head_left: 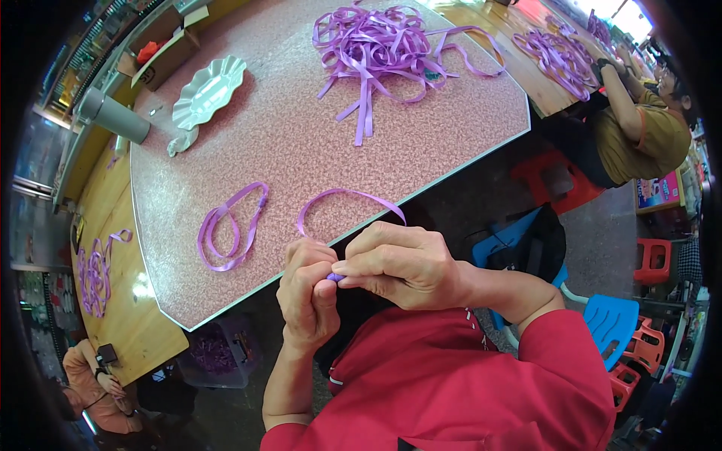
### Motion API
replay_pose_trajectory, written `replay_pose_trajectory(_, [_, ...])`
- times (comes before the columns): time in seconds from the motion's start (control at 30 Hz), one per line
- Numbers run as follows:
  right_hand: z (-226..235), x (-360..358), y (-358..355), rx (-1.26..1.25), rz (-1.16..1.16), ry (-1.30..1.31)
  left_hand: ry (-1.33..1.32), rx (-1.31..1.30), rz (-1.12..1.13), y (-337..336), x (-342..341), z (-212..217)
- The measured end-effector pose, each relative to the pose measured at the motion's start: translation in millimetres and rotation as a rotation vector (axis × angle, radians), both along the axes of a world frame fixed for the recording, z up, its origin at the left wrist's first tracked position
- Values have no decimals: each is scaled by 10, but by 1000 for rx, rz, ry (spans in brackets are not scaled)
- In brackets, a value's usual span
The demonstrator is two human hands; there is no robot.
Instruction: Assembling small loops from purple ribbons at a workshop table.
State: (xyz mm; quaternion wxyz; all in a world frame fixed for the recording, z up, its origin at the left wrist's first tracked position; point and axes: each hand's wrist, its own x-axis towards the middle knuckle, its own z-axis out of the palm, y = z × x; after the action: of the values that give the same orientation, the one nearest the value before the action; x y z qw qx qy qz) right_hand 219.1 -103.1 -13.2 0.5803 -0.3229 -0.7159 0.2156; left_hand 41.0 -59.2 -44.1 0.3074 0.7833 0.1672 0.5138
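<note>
Just off the near edge of the pink-speckled, pale-rimmed table (pixel 301 150), two bare hands meet: the left hand (pixel 308 293), fingers curled in, and the right hand (pixel 406 263), thumb and fingertips closed, pinch a small purple piece (pixel 336 277) between them. Behind the knuckles, a narrow satiny loop of purple ribbon (pixel 352 191) arcs over that edge.

Containers now: by the table's far left edge, an open brown cardboard box (pixel 162 64) with something orange-red (pixel 149 52) inside; nearer, a white scalloped dish (pixel 210 92) and a grey cylindrical flask (pixel 116 116). Under the near left corner, a clear plastic bin (pixel 244 347) holds a purple mass.

On the tabletop, a looped purple ribbon (pixel 254 229) lies toward the near edge, a big tangled ribbon heap (pixel 376 45) toward the far one. Beyond the right corner, a co-worker (pixel 650 139) in olive-brown.

Fingers hide most of the pinched piece; the bin's contents are too dim to make out.
</note>
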Motion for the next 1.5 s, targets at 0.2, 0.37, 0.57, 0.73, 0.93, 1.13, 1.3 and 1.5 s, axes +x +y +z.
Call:
replay_pose_trajectory(0.2, [3,35,33,-7,56,20,-91,-103,7,-85,100,-3])
replay_pose_trajectory(0.37, [-37,64,79,-10,118,45,-162,-261,-105,-103,102,-6])
replay_pose_trajectory(0.57, [-78,68,125,15,97,19,-102,-333,-81,-93,73,-9])
replay_pose_trajectory(0.73, [-68,67,168,-53,61,59,-62,-376,-95,-32,76,30])
replay_pose_trajectory(0.93, [-63,72,109,14,-29,22,-64,-259,-61,1,87,58])
replay_pose_trajectory(1.13, [-77,43,51,-107,-22,87,-49,-182,-35,6,61,11])
replay_pose_trajectory(1.3, [-80,60,56,-55,-31,60,-44,-155,-39,7,44,23])
replay_pose_trajectory(1.5, [-100,43,44,38,-22,16,-28,-134,-67,31,46,2])
